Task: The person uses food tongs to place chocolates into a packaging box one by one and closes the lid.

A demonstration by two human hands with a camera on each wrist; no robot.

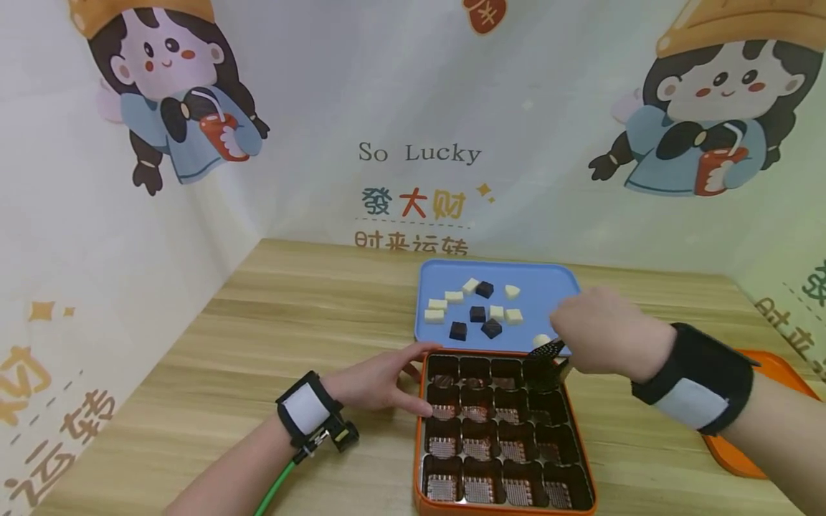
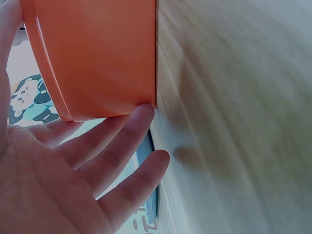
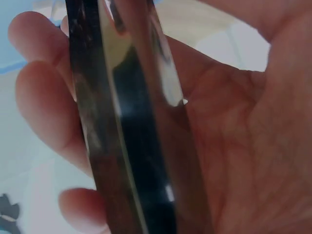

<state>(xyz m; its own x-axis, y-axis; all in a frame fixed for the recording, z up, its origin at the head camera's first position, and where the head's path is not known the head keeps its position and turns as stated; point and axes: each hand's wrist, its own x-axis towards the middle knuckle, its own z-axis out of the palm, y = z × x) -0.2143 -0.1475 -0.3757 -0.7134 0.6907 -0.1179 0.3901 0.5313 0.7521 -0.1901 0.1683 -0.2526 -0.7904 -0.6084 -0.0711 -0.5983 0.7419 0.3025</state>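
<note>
My right hand grips a pair of tongs with a black perforated head; their shiny metal handle crosses the palm in the right wrist view. The head dips over the back right compartment of an orange box with a dark divided insert. Dark pieces lie in the back row of compartments. My left hand rests against the box's left side, its thumb at the rim and its fingers stretched past the back corner. What the tongs hold is hidden.
Behind the box lies a blue tray with several white pieces and dark chocolate-like pieces. One white piece sits near the tongs. An orange lid-like tray is at the right, partly behind my right forearm. A printed cloth hangs behind the table.
</note>
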